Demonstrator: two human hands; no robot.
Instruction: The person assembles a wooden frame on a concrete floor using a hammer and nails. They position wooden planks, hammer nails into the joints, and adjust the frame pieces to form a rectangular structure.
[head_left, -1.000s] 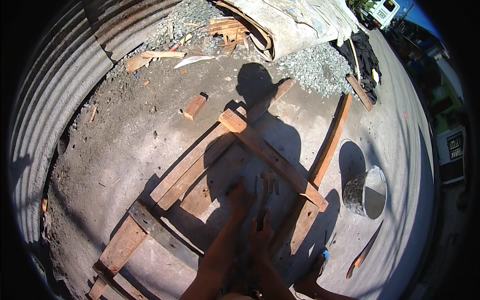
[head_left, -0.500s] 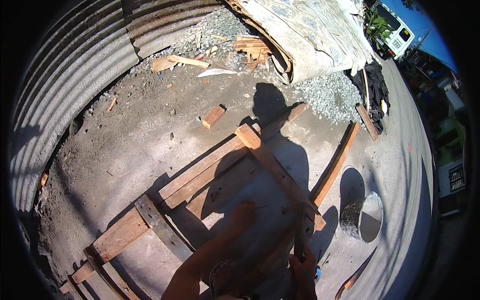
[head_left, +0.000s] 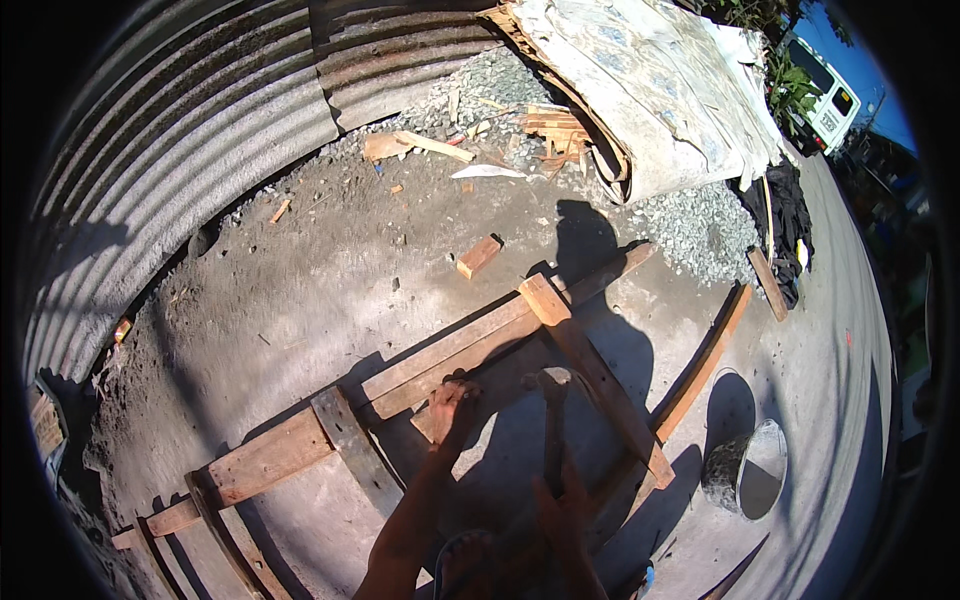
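While left hand (head_left: 450, 405) presses fingers spread on wooden frame (head_left: 440, 360), right hand (head_left: 560, 500) grip wraps hammer (head_left: 552, 420), white tarp (head_left: 650, 90) behind.

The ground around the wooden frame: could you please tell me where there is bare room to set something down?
Bare dirt lies between the corrugated sheet and the long plank, near the small block. Smooth ground opens beyond the bucket. It is crowded by the gravel.

Bare concrete lies open at nine and ten o'clock of the left hand (head_left: 452, 408), up to the corrugated sheet wall (head_left: 200, 130). Long planks (head_left: 470, 345) bar twelve o'clock; a cross batten (head_left: 590, 375) blocks two o'clock. A metal bucket (head_left: 745, 468) stands at three o'clock, well apart.
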